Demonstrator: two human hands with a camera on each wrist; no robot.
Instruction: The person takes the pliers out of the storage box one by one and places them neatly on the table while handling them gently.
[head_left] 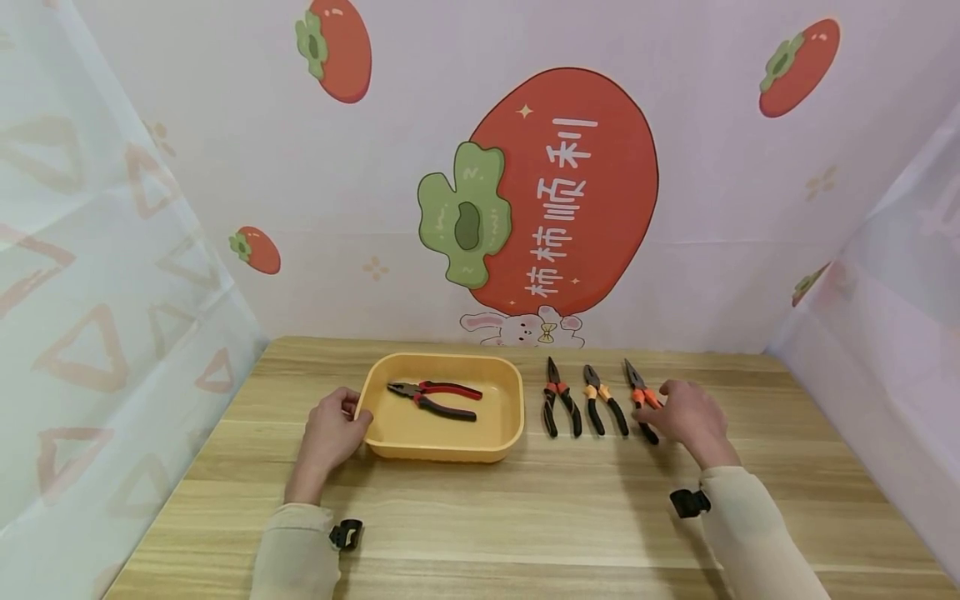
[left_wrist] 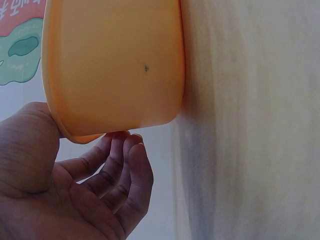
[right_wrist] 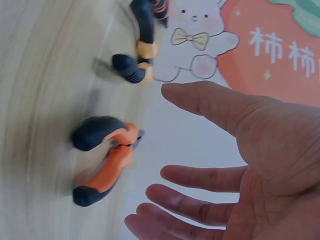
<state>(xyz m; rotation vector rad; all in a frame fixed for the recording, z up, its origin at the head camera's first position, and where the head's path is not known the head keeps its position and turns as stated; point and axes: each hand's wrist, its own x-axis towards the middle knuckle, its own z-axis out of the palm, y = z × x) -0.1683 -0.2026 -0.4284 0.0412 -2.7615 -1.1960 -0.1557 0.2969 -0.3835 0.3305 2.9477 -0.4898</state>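
My left hand point(head_left: 335, 429) holds the left rim of a yellow plastic tray point(head_left: 442, 454). In the left wrist view, its thumb hooks over the rim and its fingers point(left_wrist: 137, 165) touch the outer wall. Inside the tray lie red-and-black combination pliers point(head_left: 444, 400). Over at the right, my right hand point(head_left: 692, 417) hovers by orange-and-black long-nose pliers point(head_left: 637, 379). The right wrist view shows that hand point(right_wrist: 270, 155) with thumb and fingers spread, apart from the orange-handled pliers point(right_wrist: 117, 162).
Between the tray and my right hand, red-and-black long-nose pliers point(head_left: 553, 387) and yellow-and-black pliers point(head_left: 592, 379) lie side by side on the wooden table point(head_left: 510, 525). A printed cloth backdrop point(head_left: 720, 208) stands behind the table, with side cloths at left and right.
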